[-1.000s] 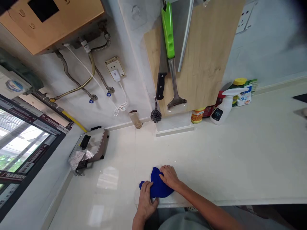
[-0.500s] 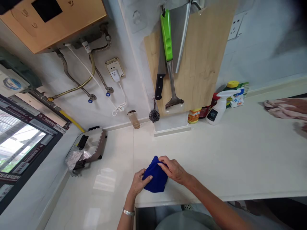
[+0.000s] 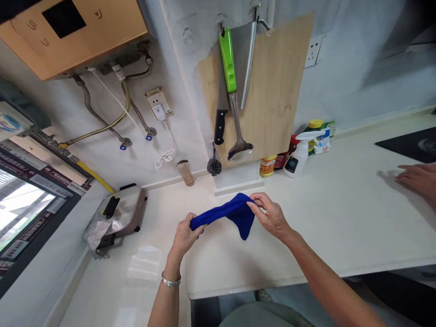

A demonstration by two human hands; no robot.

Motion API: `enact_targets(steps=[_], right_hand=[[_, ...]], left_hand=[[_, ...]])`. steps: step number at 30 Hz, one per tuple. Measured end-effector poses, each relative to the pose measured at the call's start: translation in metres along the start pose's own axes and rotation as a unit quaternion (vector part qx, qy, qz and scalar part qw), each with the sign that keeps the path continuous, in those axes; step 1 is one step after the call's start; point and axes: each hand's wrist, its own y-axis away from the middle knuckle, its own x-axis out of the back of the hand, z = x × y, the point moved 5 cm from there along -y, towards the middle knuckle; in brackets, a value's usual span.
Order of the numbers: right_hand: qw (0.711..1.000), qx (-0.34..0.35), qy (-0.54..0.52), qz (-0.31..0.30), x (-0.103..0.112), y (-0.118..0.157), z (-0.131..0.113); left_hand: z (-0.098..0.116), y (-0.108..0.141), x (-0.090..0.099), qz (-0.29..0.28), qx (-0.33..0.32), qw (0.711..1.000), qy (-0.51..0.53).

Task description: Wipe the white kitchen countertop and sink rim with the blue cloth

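Observation:
A blue cloth (image 3: 225,210) is stretched between my two hands above the white counter (image 3: 218,268). My left hand (image 3: 185,234) pinches its left end between thumb and fingers, with a silver bracelet (image 3: 170,281) on the wrist. At the upper right corner of the cloth, my right hand (image 3: 269,214) grips it with thumb and fingertips. The right part of the cloth hangs down in a point; the left part is bunched into a narrow band.
An electric pan (image 3: 119,211) stands at the left. By the wall are a brown bottle (image 3: 185,173), a spray bottle (image 3: 296,159) and a yellow-lidded jar (image 3: 267,166). Knives and a cutting board (image 3: 275,91) hang above. Another person's hand (image 3: 418,181) rests at the right.
Both my hands have moved up and apart, spreading the blue cloth that was gathered between them. The pinkish cloth at the right is gone from view, and another person's hand has come further in.

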Motion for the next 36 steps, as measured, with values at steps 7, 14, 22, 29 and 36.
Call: enact_targets(steps=[7, 14, 22, 29, 36], right_hand=[[0.964, -0.211, -0.059, -0.152, -0.026, 0.124, 0.074], [0.952, -0.281, -0.085, -0.090, -0.043, 0.169, 0.088], [0.975, -0.105, 0.195, 0.026, -0.037, 0.170, 0.110], [0.921, 0.106, 0.297, -0.231, -0.153, 0.144, 0.087], [0.889, 0.088, 0.345, -0.287, -0.137, 0.155, 0.129]], left_hand=[[-0.073, 0.060, -0.048, -0.190, 0.053, 0.979, 0.048], [-0.085, 0.056, -0.058, -0.188, 0.042, 0.975, 0.111], [-0.145, 0.012, -0.053, 0.126, 0.078, 0.988, -0.037], [-0.207, 0.052, -0.018, 0.210, 0.161, 0.955, -0.132], [-0.240, 0.069, -0.026, 0.209, 0.177, 0.915, -0.295]])
